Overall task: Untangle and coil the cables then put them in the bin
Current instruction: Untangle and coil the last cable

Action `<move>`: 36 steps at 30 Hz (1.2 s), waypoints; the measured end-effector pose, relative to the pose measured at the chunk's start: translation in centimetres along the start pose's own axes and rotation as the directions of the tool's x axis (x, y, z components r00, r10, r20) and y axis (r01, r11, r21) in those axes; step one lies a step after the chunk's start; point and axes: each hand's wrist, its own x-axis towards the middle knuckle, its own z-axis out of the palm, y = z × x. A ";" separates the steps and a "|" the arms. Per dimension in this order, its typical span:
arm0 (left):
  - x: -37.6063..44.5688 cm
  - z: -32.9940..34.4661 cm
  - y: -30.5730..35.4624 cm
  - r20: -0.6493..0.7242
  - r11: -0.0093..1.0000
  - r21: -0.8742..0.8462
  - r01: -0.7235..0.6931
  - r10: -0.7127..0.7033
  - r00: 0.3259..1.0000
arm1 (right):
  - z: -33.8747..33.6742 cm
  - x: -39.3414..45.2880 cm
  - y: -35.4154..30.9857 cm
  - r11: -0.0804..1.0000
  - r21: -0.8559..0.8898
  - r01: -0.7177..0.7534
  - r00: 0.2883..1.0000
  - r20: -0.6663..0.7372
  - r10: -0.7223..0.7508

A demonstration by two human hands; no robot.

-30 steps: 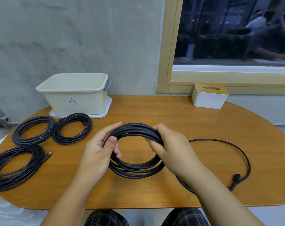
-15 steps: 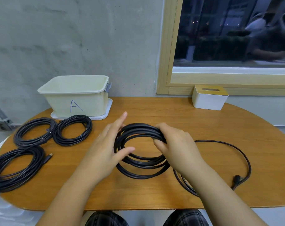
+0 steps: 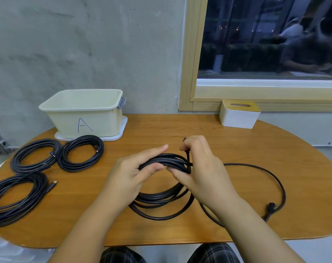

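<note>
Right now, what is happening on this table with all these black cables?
A person is coiling a black cable at the middle of the wooden table. The left hand grips the top of the coil, while the right hand pinches it beside and holds one cable end. A loose tail lies in an arc to the right, ending in a plug. Three finished coils lie at the left, in front of the bin marked A; none is visible inside it.

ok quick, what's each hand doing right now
Left hand: grips the top of the black cable coil.
Right hand: pinches the same coil beside it.
</note>
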 end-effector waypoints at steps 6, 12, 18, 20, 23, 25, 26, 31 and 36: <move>-0.4 -0.4 0.5 -0.177 0.992 -0.126 -0.004 -0.019 0.984 | -0.4 -0.1 1.0 0.983 0.044 -0.179 0.983 0.046 0.177; -0.4 -0.7 -0.2 -0.309 0.967 -0.254 0.021 -0.101 0.946 | -0.5 0.1 1.2 0.864 0.357 -0.355 0.923 0.278 0.265; -0.5 -0.6 -0.6 -0.312 0.961 -0.276 0.033 -0.122 0.942 | -0.1 0.1 0.7 0.854 0.426 -0.298 0.949 0.226 0.218; -0.6 -0.5 -1.0 -0.310 0.959 -0.282 0.035 -0.126 0.943 | 0.1 0.0 0.5 0.875 0.392 -0.285 0.952 0.226 0.209; -0.9 -0.3 -1.7 -0.289 0.954 -0.287 0.081 -0.167 0.943 | 0.3 -0.1 0.4 0.899 0.346 -0.268 0.952 0.237 0.193; -0.9 -0.3 -2.3 -0.263 0.956 -0.261 0.131 -0.201 0.944 | 0.5 -0.1 0.3 0.914 0.318 -0.253 0.953 0.242 0.180; -0.9 -0.3 -2.4 -0.243 0.959 -0.238 0.153 -0.211 0.947 | 0.6 -0.1 0.2 0.924 0.296 -0.241 0.955 0.243 0.172; -0.6 -0.4 -2.3 -0.132 0.960 -0.084 0.266 -0.276 0.952 | 0.9 0.5 0.1 0.976 0.095 -0.194 0.945 0.283 0.161; -0.2 -0.9 -1.0 -0.001 0.901 0.421 0.110 -0.120 0.993 | 1.0 1.0 -0.1 0.988 -0.026 -0.154 0.936 0.316 0.154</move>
